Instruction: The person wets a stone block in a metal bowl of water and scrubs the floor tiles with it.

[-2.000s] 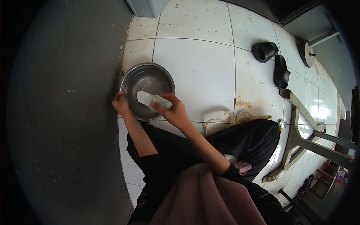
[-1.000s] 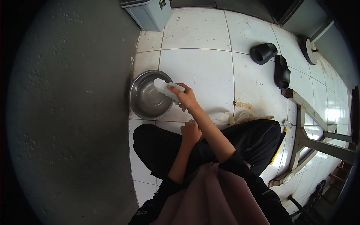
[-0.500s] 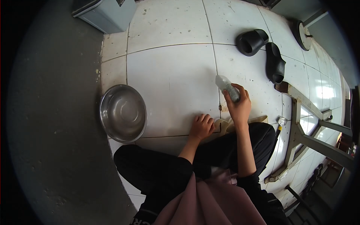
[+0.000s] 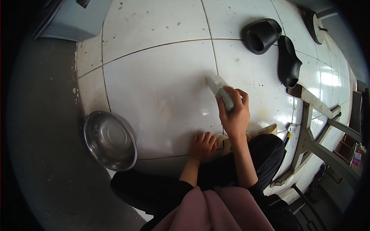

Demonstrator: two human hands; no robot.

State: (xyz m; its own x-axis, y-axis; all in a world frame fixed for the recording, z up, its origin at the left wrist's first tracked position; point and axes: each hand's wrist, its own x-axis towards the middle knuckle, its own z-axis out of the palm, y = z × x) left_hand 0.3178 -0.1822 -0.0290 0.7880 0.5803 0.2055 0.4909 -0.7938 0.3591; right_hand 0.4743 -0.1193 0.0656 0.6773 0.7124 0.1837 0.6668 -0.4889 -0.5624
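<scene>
In my right hand is a pale, translucent plastic bag with greyish contents, held above the white tiled floor. My fingers wrap round its lower part, and its whitish end points up and left. My left hand lies near the floor in front of my folded legs, its fingers curled together; what is under them, if anything, is hidden. A beige strap or cloth is just right of my left hand. To the left stands a shiny metal bowl with nothing visible in it.
Two black slippers lie at the upper right. A metal frame with legs stands on the right, with a yellow-and-black handled tool beside it. A grey bin is at the upper left, beside a dark grey surface.
The view has shifted, so the bowl appears lower and further left. My right hand has moved left with the bag, which tilts more to the left. My left hand stays low near my legs.
</scene>
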